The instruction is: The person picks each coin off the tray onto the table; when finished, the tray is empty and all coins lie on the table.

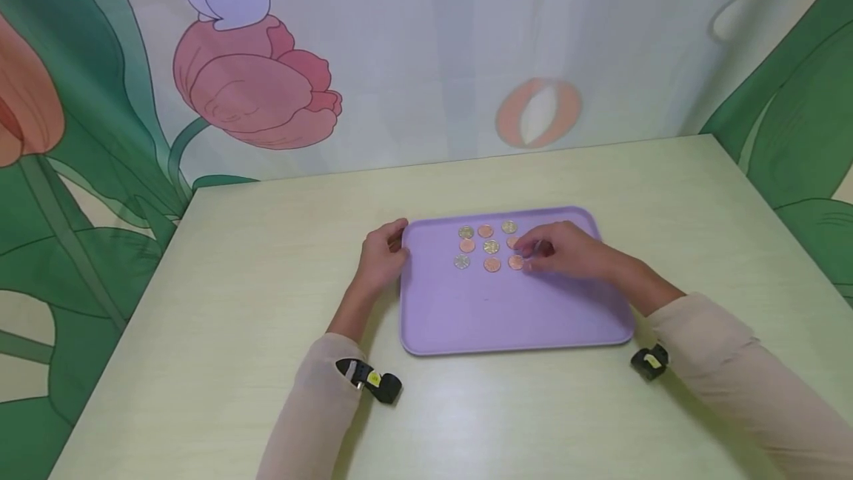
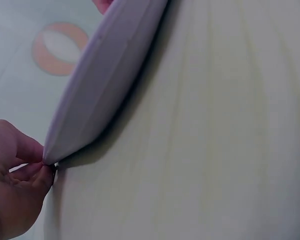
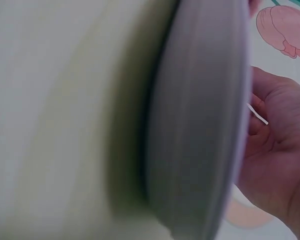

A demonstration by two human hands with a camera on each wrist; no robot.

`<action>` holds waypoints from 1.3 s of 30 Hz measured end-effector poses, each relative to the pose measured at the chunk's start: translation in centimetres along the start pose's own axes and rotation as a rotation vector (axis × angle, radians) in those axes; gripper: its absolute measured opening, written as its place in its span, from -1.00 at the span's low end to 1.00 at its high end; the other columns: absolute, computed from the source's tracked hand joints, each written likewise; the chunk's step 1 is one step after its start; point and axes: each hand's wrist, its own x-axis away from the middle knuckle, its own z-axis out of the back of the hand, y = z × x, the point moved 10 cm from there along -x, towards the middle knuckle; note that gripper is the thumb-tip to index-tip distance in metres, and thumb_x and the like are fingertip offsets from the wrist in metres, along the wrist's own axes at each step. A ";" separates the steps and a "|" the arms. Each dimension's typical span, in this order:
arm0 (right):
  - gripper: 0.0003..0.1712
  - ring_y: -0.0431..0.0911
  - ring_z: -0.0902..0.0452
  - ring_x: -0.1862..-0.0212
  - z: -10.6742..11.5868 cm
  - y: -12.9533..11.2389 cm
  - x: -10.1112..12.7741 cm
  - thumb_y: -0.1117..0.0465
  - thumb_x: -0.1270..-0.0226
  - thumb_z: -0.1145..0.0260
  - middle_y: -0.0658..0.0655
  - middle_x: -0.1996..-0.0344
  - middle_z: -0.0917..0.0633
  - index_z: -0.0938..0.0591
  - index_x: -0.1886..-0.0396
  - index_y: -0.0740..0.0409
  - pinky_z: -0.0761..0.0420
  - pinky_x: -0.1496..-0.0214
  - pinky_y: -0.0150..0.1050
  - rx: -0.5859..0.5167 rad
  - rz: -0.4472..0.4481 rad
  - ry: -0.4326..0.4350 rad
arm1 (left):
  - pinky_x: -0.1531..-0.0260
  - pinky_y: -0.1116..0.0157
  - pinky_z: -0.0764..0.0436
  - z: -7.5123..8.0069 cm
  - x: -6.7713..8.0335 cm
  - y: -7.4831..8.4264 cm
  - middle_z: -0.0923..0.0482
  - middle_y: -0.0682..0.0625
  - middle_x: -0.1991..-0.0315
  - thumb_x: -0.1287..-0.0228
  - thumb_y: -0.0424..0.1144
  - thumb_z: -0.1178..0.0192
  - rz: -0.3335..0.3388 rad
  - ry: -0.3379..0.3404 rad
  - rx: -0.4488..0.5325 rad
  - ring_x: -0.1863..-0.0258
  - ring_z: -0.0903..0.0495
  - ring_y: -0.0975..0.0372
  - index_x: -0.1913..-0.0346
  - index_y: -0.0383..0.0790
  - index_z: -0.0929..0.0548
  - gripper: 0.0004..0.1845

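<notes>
Nine coins (image 1: pixel 491 247) are set out three by three on the purple tray (image 1: pixel 513 321), off its centre towards eleven o'clock; the tray's long axis is stretched between nine and three o'clock across the worktop (image 1: pixel 253 287). From the right hand (image 1: pixel 566 250), clearly the nearer, the coins are found at nine o'clock; from the left hand (image 1: pixel 380 261), at three o'clock, with bare tray left between. The right fingers are half bent over the grid's three-o'clock column, parted from the thumb, with nothing seen held; whether a coin is touched cannot be told. The tray's nine-o'clock rim is pinched by the left hand.
</notes>
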 end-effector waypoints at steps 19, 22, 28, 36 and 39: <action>-0.74 -0.10 -0.64 0.20 -0.8 0.4 -0.6 0.37 -0.18 -0.49 0.21 0.20 -0.80 -0.78 0.10 0.29 -0.61 0.17 -0.48 0.062 0.029 0.041 | -0.45 0.09 -0.50 0.0 -0.3 -0.5 -0.46 -0.40 -0.35 -0.30 -0.55 -0.03 -0.013 0.020 -0.093 -0.41 -0.47 -0.11 -0.37 -0.51 -0.45 -0.46; -0.76 -0.11 -0.63 0.21 -0.8 0.4 -0.7 0.36 -0.19 -0.49 0.20 0.21 -0.80 -0.79 0.12 0.28 -0.60 0.18 -0.47 0.076 0.024 0.043 | -0.45 0.08 -0.50 0.0 -0.2 -0.4 -0.47 -0.39 -0.34 -0.31 -0.54 -0.03 -0.012 0.024 -0.086 -0.40 -0.47 -0.10 -0.36 -0.50 -0.46 -0.47; -0.83 -0.15 -0.54 0.27 -0.8 0.1 -0.7 0.33 -0.22 -0.49 0.16 0.23 -0.80 -0.80 0.18 0.22 -0.53 0.23 -0.46 0.106 0.026 0.041 | -0.46 0.08 -0.49 0.0 -0.2 -0.2 -0.47 -0.39 -0.34 -0.32 -0.54 -0.02 -0.014 0.031 -0.083 -0.41 -0.47 -0.10 -0.37 -0.51 -0.45 -0.47; -0.90 -0.14 -0.51 0.25 -1.2 -0.2 -0.9 0.35 -0.24 -0.45 0.14 0.21 -0.76 -0.75 0.24 0.19 -0.55 0.18 -0.37 0.155 0.035 0.003 | -0.47 0.07 -0.47 -0.1 -0.1 -0.3 -0.46 -0.39 -0.34 -0.33 -0.54 -0.01 -0.013 0.021 -0.090 -0.42 -0.45 -0.10 -0.38 -0.50 -0.44 -0.46; -0.89 -0.14 -0.51 0.25 -1.2 -0.3 -0.9 0.36 -0.23 -0.45 0.15 0.19 -0.76 -0.74 0.24 0.19 -0.55 0.17 -0.37 0.160 0.036 -0.003 | -0.47 0.06 -0.47 -0.1 0.0 -0.1 -0.46 -0.39 -0.34 -0.33 -0.53 -0.01 -0.015 0.018 -0.093 -0.42 -0.45 -0.11 -0.38 -0.50 -0.43 -0.46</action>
